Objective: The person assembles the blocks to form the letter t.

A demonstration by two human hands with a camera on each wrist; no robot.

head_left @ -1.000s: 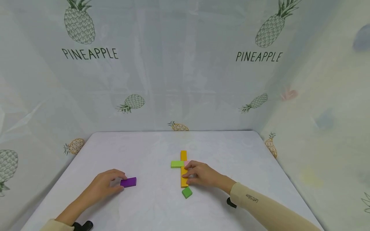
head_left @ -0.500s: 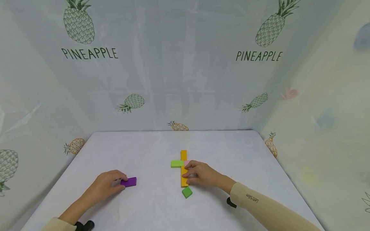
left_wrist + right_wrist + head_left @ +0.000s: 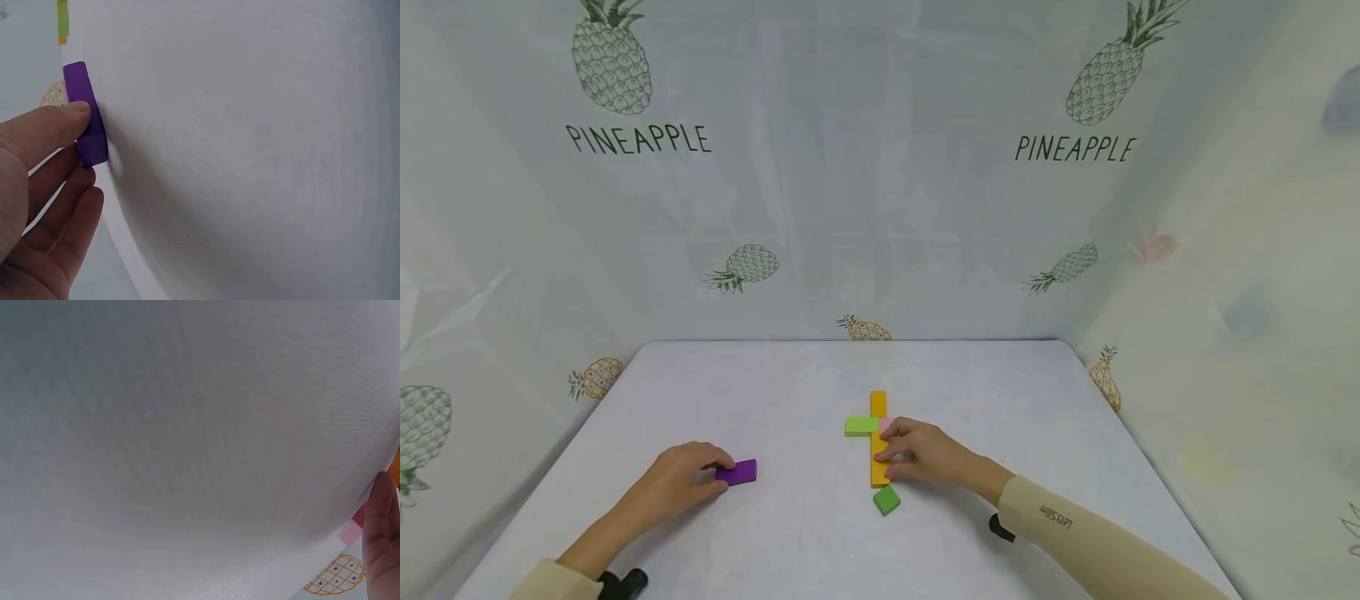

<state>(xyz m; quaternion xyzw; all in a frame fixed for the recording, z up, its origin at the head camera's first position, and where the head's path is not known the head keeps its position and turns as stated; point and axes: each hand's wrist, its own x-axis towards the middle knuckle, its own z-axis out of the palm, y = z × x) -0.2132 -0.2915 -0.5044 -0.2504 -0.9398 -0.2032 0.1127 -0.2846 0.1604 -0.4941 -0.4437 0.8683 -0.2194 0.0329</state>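
My left hand (image 3: pixel 673 483) pinches the near end of a purple rectangular block (image 3: pixel 742 472) between thumb and fingers; in the left wrist view the thumb lies across the purple block (image 3: pixel 79 84). At the table's middle, a lime green block (image 3: pixel 859 427) and a pink block (image 3: pixel 884 423) meet side by side. An orange block (image 3: pixel 878 402) extends behind them and another orange block (image 3: pixel 877 477) in front. My right hand (image 3: pixel 932 454) rests its fingertips on the pink block and the front orange block, covering part of both. A small green block (image 3: pixel 887 500) sits turned at the near end.
All blocks lie on a white-covered table (image 3: pixel 790 375). Behind and beside it hangs a pale curtain (image 3: pixel 865 192) printed with pineapples. A black strap (image 3: pixel 623 585) shows at the left wrist, and another black piece (image 3: pixel 1000 527) at the right.
The left fingers have shifted slightly over the purple block, which stays in about the same place. The right hand and the other blocks look unmoved; the whole head view has drifted slightly.
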